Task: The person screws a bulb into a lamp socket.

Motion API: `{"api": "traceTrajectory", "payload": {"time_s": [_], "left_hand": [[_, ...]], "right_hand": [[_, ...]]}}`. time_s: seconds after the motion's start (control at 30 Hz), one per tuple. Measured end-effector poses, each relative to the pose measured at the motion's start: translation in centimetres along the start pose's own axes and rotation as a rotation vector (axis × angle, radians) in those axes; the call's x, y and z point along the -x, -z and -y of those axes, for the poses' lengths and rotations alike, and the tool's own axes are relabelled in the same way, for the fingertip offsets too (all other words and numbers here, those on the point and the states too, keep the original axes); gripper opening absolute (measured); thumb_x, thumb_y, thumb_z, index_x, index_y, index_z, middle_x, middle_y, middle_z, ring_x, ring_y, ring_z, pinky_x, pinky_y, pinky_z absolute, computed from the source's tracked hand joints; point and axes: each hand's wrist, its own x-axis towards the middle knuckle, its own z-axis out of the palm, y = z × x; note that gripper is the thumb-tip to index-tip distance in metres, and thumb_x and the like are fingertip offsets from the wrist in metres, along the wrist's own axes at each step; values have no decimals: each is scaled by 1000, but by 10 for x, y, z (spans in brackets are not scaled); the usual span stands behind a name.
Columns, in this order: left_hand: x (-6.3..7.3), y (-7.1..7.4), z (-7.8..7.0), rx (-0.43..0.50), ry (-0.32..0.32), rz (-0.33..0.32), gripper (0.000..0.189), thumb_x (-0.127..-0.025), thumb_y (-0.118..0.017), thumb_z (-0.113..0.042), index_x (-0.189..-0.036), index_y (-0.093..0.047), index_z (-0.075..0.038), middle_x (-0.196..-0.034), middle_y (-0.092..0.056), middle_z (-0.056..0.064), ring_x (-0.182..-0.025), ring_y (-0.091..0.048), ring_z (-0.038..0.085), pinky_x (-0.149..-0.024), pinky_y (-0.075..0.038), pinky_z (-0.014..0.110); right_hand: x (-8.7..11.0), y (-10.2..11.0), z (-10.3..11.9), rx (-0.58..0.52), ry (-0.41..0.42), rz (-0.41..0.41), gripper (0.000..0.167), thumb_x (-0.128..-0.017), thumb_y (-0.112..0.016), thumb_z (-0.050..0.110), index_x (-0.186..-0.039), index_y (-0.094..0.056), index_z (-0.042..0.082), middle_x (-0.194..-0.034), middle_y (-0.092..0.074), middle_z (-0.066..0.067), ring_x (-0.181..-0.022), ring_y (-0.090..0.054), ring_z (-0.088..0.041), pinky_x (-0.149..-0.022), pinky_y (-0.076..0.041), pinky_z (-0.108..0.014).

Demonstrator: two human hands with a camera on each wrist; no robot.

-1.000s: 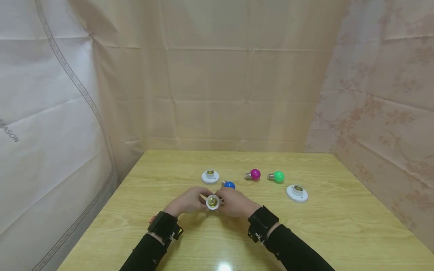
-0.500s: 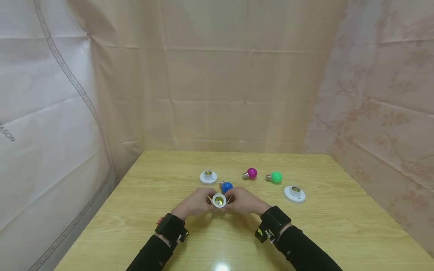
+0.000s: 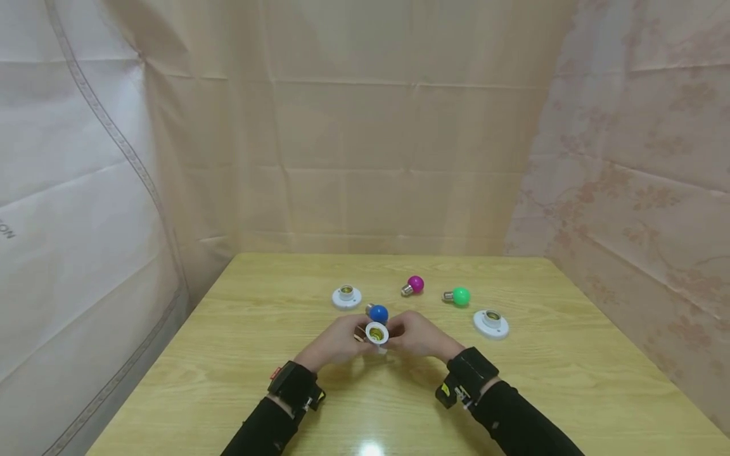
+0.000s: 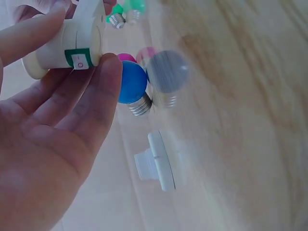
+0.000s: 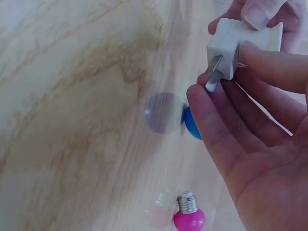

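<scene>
Both hands hold a white plug-in bulb socket (image 3: 377, 332) above the table, its round brass-lined mouth toward the head camera. My left hand (image 3: 342, 339) grips one side with thumb and fingers; a small switch (image 4: 80, 60) marked I and O shows beside its fingertips. On the other side, my right hand (image 3: 419, 334) pinches the socket between thumb and fingers. Flat metal prongs (image 5: 215, 74) stick out from the socket's square end, by the right fingertips. Just behind the hands lies a blue bulb (image 3: 379, 313) with a screw base.
Farther back on the wooden table (image 3: 274, 285) lie a magenta bulb (image 3: 416, 284) and a green bulb (image 3: 461, 296). One round white lamp holder (image 3: 346, 297) stands at back left, another lamp holder (image 3: 491, 324) at right. Cloth hangings surround the table.
Both hands have shifted right with the socket and turned it, its mouth staying toward the head camera. The blue bulb shows more fully. The magenta bulb has swung round slightly, its base now pointing lower left.
</scene>
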Motion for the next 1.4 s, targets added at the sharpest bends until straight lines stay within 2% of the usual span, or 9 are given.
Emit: {"api": "traceTrajectory", "payload": {"time_s": [0.23,0.37,0.57,0.67,0.77,0.93,1.13,1.23,1.4], "left_hand": [[0,2,3,14,17,2,29,-85,-83,-22,-108,-68,-13,-99,-68,-7,-97,-64,13,-88,-51,37],[1,5,7,19,25,-10,25,-87,-81,-18,-107,-67,-13,-100,-68,-6,-98,-64,14,-90,-51,39],[2,11,8,17,26,-11,27,-87,-81,-16,-109,-66,-11,-100,-66,-5,-98,-62,15,-89,-50,39],[3,12,8,15,20,-27,27,-86,-81,-15,-108,-66,-9,-99,-65,-3,-97,-61,16,-89,-50,40],[4,13,8,10,21,-32,28,-86,-81,-15,-108,-66,-9,-99,-66,-2,-98,-61,17,-89,-50,40],[6,13,9,0,41,-25,28,-86,-81,-18,-108,-66,-10,-100,-66,-3,-98,-61,17,-88,-49,41],[7,13,9,18,34,-34,26,-86,-80,-16,-107,-66,-10,-102,-67,-1,-102,-63,20,-91,-49,42],[8,14,9,14,29,-41,27,-86,-81,-14,-108,-66,-8,-102,-67,1,-101,-63,21,-90,-50,42],[9,13,8,19,30,-43,29,-85,-81,-15,-110,-66,-7,-101,-67,1,-98,-61,19,-88,-49,42]], "right_hand": [[-2,7,2,1,-15,-11,6,-92,-74,13,-97,-76,10,-91,-72,3,-85,-62,-13,-79,-53,-33],[-9,15,5,-3,-29,-106,9,-93,-71,9,-102,-75,6,-96,-72,-1,-88,-65,-16,-79,-55,-35],[-23,17,8,111,-13,-266,21,-92,-72,7,-112,-72,0,-105,-71,-12,-94,-66,-24,-83,-56,-40],[-30,14,8,151,-9,-297,30,-90,-73,7,-118,-69,-2,-116,-68,-18,-102,-65,-31,-88,-55,-45],[-36,9,5,212,-12,-282,38,-89,-75,8,-125,-66,-2,-126,-63,-21,-113,-62,-37,-95,-51,-49],[-42,-1,-5,337,-37,-195,51,-88,-76,11,-135,-60,1,-136,-54,-20,-127,-54,-38,-106,-44,-51],[-42,-8,-10,405,6,-83,56,-90,-75,10,-142,-57,4,-144,-47,-29,-130,-50,-46,-108,-42,-55],[-41,-11,-12,426,50,-67,50,-90,-73,6,-137,-60,3,-139,-51,-31,-125,-54,-46,-105,-44,-56],[-39,-12,-14,449,75,-104,41,-86,-74,1,-126,-65,2,-120,-61,-20,-112,-61,-36,-99,-50,-51]]}}
